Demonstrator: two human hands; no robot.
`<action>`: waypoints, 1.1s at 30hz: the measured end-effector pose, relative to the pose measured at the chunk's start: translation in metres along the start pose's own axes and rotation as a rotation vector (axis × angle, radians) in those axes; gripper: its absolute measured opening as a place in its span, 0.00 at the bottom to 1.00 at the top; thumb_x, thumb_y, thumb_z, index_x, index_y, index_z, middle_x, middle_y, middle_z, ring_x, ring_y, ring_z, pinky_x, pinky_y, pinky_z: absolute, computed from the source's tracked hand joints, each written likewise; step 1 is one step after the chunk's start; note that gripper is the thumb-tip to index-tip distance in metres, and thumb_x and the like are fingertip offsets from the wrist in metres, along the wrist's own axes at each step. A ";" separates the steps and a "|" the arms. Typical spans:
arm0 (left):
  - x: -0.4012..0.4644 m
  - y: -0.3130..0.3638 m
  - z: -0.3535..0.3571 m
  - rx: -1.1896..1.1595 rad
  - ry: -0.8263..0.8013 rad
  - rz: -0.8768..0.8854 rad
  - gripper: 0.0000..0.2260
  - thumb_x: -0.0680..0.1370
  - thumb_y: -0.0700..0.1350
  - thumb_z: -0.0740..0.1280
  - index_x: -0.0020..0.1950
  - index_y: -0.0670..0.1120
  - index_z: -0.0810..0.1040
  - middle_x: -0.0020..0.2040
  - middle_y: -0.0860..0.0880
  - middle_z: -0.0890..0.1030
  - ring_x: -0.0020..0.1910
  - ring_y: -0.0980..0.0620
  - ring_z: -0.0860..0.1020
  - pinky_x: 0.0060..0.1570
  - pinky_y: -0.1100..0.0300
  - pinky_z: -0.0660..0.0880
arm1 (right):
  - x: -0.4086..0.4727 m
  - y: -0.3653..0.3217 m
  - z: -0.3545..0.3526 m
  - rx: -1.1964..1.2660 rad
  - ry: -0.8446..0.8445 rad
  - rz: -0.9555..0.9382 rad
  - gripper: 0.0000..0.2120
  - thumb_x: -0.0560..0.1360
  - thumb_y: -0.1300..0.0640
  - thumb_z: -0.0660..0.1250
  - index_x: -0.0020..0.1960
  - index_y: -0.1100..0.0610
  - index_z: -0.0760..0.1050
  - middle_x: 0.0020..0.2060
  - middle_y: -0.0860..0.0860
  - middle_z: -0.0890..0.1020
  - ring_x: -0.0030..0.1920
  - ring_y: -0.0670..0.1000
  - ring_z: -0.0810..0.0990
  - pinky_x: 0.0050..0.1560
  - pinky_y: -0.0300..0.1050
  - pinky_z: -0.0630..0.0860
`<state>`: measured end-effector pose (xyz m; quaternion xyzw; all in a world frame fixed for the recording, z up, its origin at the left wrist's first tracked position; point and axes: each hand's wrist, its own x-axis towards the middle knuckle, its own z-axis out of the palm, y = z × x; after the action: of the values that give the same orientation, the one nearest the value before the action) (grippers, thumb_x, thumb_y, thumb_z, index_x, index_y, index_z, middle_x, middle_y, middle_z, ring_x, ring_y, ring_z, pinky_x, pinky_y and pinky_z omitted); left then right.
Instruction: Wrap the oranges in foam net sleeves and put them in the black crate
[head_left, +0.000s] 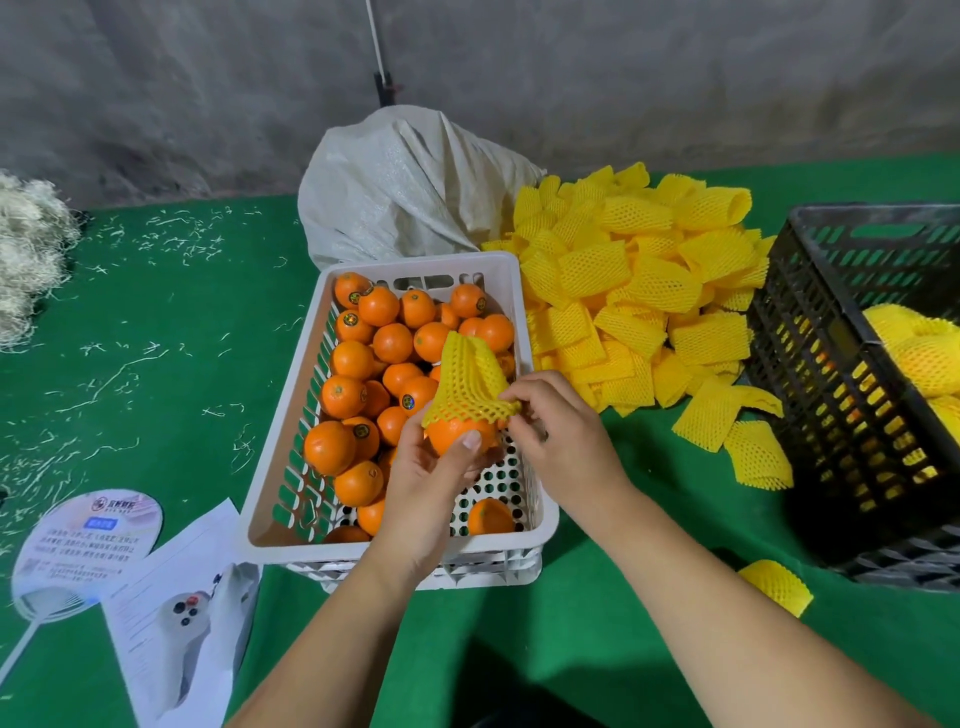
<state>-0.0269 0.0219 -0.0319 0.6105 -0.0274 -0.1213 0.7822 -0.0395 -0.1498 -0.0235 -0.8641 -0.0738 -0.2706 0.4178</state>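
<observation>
We record one orange (457, 434), top capped by a yellow foam net sleeve (470, 382), above the white crate's loose oranges (392, 343); spare sleeves (639, 296) heaped between it and the black crate (831, 364), which holds sleeved fruit (919, 353).

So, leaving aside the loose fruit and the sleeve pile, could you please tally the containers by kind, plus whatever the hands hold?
White crate: 1
Black crate: 1
Woven sack: 1
Orange held in the left hand: 1
Foam net sleeve pinched by the right hand: 1
Total: 5
</observation>
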 end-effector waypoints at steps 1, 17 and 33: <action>-0.001 0.000 0.000 0.011 -0.011 0.005 0.36 0.74 0.57 0.78 0.77 0.50 0.70 0.66 0.42 0.82 0.64 0.34 0.81 0.64 0.38 0.80 | 0.002 0.002 -0.003 -0.046 0.022 -0.015 0.11 0.76 0.69 0.70 0.57 0.62 0.80 0.55 0.54 0.78 0.55 0.51 0.78 0.51 0.45 0.79; 0.001 -0.008 -0.001 0.018 0.019 0.035 0.35 0.73 0.59 0.81 0.76 0.55 0.70 0.67 0.45 0.82 0.65 0.42 0.82 0.62 0.46 0.80 | -0.026 -0.005 0.016 0.142 0.234 0.148 0.06 0.78 0.62 0.65 0.54 0.58 0.78 0.54 0.48 0.76 0.55 0.45 0.78 0.54 0.38 0.76; 0.006 -0.006 -0.006 -0.068 -0.146 -0.072 0.20 0.82 0.47 0.70 0.74 0.53 0.77 0.70 0.44 0.81 0.68 0.41 0.81 0.61 0.48 0.81 | -0.028 -0.013 0.007 -0.029 -0.055 0.363 0.41 0.69 0.33 0.69 0.76 0.44 0.59 0.67 0.46 0.69 0.69 0.49 0.69 0.62 0.50 0.77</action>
<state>-0.0207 0.0250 -0.0395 0.5736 -0.0582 -0.1944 0.7936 -0.0654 -0.1333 -0.0330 -0.8763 0.0761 -0.1681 0.4450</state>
